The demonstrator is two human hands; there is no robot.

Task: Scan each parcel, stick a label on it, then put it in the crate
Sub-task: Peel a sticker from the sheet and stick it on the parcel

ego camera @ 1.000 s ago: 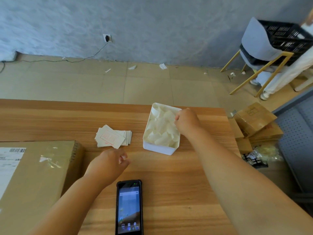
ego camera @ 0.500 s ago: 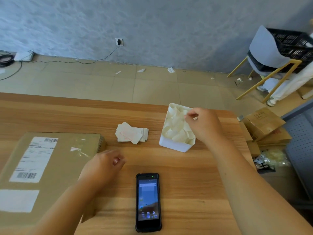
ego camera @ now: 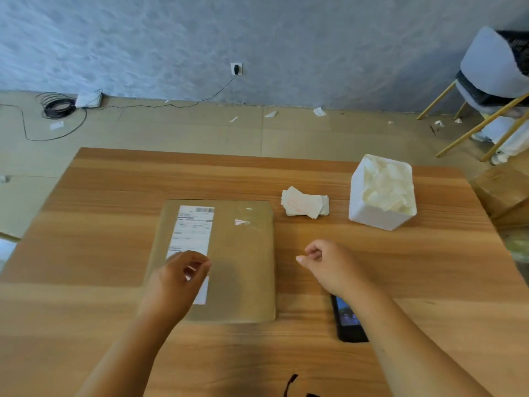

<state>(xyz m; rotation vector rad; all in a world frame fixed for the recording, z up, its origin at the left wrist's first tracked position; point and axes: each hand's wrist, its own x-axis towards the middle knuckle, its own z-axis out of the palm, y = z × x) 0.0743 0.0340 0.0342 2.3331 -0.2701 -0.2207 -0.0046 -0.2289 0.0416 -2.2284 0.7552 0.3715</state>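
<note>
A flat brown cardboard parcel with a white shipping label lies on the wooden table. My left hand hovers over the parcel's near left part, fingers curled, and pinches a small white label between thumb and fingertips. Just right of the parcel, my right hand is in the air with fingers curled and nothing in it. The black handheld scanner lies on the table, partly hidden under my right forearm. A stack of labels sits beyond the parcel's right corner.
A white bin filled with peeled backing papers stands at the table's far right. A chair carrying a dark crate stands by the wall, far right. Cardboard boxes sit right of the table. Cables lie on the floor.
My right hand left the white bin and came back toward me, near the scanner. My left hand moved over the parcel. The view swung left, so the parcel is now in the middle.
</note>
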